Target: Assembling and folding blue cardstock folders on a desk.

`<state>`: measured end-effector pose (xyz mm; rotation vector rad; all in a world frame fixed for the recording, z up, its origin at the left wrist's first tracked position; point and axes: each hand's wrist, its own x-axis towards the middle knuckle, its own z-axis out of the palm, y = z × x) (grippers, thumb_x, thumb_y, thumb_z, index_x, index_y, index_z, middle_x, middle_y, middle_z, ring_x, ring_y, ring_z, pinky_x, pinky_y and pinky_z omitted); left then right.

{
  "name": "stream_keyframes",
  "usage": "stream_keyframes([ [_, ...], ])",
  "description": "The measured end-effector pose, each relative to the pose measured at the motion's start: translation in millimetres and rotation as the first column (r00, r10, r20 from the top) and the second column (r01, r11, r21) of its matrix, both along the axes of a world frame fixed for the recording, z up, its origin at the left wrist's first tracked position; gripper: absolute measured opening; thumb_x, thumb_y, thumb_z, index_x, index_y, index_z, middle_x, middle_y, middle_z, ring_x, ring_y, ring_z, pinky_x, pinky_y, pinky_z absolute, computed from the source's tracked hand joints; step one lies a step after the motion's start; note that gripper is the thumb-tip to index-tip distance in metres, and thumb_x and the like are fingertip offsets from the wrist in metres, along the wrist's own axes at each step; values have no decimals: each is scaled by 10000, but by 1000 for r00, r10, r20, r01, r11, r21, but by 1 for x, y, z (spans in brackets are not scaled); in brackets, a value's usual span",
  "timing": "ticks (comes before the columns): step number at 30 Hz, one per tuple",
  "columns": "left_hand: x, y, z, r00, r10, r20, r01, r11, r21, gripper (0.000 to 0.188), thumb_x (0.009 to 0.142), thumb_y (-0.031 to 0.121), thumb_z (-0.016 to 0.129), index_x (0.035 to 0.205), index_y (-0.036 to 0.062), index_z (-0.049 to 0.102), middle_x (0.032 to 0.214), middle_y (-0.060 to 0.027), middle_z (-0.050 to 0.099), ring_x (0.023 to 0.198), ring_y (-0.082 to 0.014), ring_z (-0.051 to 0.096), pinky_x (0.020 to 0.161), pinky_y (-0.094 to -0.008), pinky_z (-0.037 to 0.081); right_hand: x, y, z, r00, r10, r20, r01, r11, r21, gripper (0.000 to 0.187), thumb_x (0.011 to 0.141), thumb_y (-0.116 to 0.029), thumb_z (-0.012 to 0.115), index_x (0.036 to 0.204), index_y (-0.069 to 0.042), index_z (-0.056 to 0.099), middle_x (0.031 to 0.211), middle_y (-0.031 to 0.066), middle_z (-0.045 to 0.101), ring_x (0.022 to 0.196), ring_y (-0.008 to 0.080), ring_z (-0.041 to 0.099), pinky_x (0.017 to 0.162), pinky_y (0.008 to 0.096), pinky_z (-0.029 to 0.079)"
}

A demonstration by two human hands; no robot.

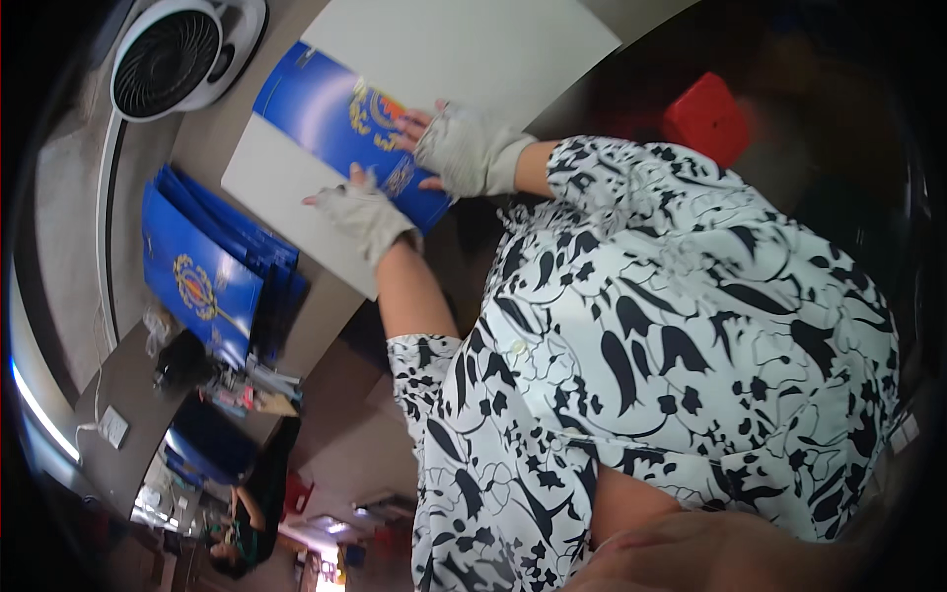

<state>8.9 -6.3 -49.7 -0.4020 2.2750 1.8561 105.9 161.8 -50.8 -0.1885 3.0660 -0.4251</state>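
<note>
Grey tbl (326, 331) w/ lg matte white board (473, 49); glossy blue stack (187, 257) L of board; matching blue sheet (316, 99) flat on board; round-grilled fan (163, 59) above-L of board; red plastic item (708, 118) R of it. R hand (464, 153), fingerless-gloved, spread on sheet, unclenched; L hand (365, 212), gloved, fingers loose at sheet's edge.

Left hand (363, 211), 10 o'clock: off-white fingerless glove (376, 225). Right hand (459, 153), 12 o'clock: matching fingerless glove (481, 158). Blouse (681, 365), 4 o'clock: white ground, black leaf-and-flower print, thin black outlines, pale round button (518, 347). Left sleeve (469, 449), 6 o'clock; right sleeve (631, 178), 2 o'clock: same print, both ending short of the wrist.
</note>
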Motion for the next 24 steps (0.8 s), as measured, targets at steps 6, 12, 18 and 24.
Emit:
stream_keyframes([
  [6, -55, -21, -21, 971, -163, 174, 201, 952, -232, 844, 974, -14, 640, 1631, 5, 110, 1178, -206, 559, 837, -212, 599, 647, -339, 543, 11, 9, -13, 995, -43, -88, 34, 994, -101, 783, 910, -597, 627, 1450, -39, 530, 1537, 201, 499, 1499, 336, 393, 1213, 598, 292],
  [12, -34, -50, -13, 997, 66, 46, -64, 997, -47, 748, 948, -36, 626, 1599, -39, 257, 1054, -134, 597, 751, -154, 577, 600, -292, 505, 30, 139, -16, 772, -581, -257, 635, 688, 352, 641, 958, -527, 531, 1345, -22, 611, 1302, 177, 673, 1273, 360, 583, 1116, 483, 430],
  [18, 2, -19, 44, 954, -261, 149, 285, 624, -728, 773, 901, 165, 737, 1569, 4, 383, 1480, -249, 523, 1325, -372, 555, 1096, -421, 480, -6, 180, 41, 424, -853, 304, 881, 467, 81, 530, 928, -445, 667, 1260, -31, 669, 1330, 249, 643, 1278, 373, 605, 1090, 422, 481],
  [24, -9, -40, -30, 748, -664, -10, 207, 247, -947, 636, 1014, 373, 527, 1578, 91, 435, 1646, -284, 319, 1549, -462, 248, 1274, -513, 208, -32, 223, 48, 716, -505, 482, 548, 834, 60, 618, 930, -444, 678, 1327, 21, 589, 970, 231, 744, 844, 391, 732, 765, 499, 587],
])
